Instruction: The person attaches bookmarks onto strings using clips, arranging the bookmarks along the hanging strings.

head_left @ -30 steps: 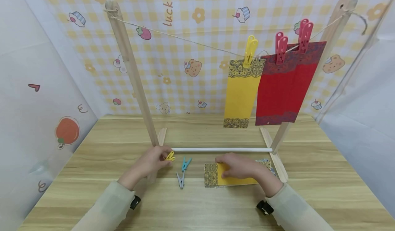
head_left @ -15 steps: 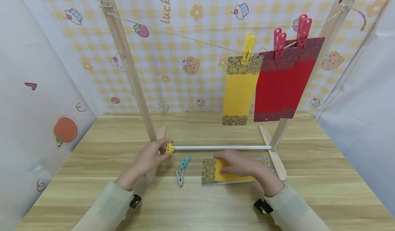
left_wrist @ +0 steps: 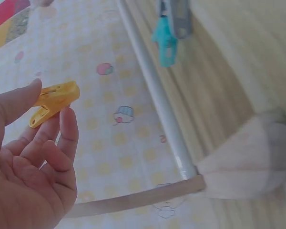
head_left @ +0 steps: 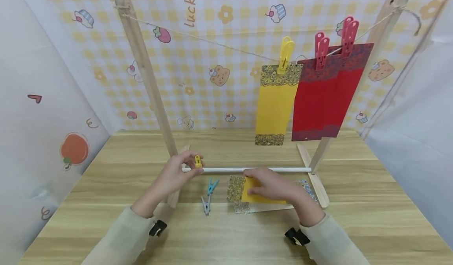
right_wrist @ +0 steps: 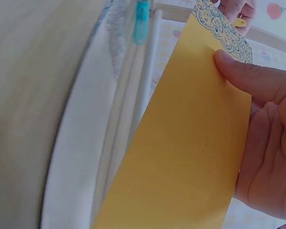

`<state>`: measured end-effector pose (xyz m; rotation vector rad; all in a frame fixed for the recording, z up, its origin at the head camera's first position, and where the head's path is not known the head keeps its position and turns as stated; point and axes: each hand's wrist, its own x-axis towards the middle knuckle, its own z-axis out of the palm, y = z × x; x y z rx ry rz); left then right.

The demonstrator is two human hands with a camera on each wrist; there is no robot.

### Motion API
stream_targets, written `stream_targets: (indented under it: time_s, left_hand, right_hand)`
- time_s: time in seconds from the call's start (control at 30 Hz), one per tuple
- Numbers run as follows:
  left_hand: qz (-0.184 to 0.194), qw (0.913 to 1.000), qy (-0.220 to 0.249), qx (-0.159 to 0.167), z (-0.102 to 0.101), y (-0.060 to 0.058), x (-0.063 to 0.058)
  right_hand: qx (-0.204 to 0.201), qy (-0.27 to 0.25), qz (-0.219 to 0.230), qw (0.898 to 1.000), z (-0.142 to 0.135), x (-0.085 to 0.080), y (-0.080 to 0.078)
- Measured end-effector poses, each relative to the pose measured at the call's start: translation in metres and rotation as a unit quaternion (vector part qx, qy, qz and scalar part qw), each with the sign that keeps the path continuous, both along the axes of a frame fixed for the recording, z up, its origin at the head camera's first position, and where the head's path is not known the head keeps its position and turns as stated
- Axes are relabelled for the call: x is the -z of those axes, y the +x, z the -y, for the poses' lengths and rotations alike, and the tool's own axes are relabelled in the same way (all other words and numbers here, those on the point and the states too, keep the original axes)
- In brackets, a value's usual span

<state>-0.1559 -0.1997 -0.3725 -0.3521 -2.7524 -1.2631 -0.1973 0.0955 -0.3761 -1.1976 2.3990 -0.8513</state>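
My left hand pinches a yellow clothespin between thumb and fingertips, just above the left end of the white rod. The right hand holds a yellow paper card with a dark lace pattern at its end, thumb on its face and the fingers behind. Under it lies a pale card with patterned ends. Between the hands, a teal clothespin and a grey clothespin lie on the table.
A wooden frame carries a sagging string. From its right half hang a yellow card on a yellow clothespin and red cards on pink clothespins. The white rod joins the frame's feet.
My left hand has raised the yellow clothespin and turned it more upright. The right hand has drawn the yellow card away from me and slightly left, uncovering more of the pale card.
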Motion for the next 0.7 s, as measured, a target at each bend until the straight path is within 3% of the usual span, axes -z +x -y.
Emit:
stream_targets:
  time_s: [0.27, 0.47, 0.7]
  left_hand:
    - [-0.014, 0.9985, 0.045, 0.026, -0.007, 0.004, -0.021]
    - [-0.022, 0.9974, 0.068, 0.009, -0.012, 0.007, -0.037]
    - [-0.063, 0.9959, 0.066, 0.004, -0.019, 0.004, -0.059]
  right_hand:
    - [0.004, -0.024, -0.011, 1.000, 0.005, -0.010, -0.001]
    - [0.024, -0.038, -0.014, 0.999, 0.009, -0.015, 0.000]
    - [0.049, -0.071, -0.008, 0.996, 0.012, -0.022, 0.000]
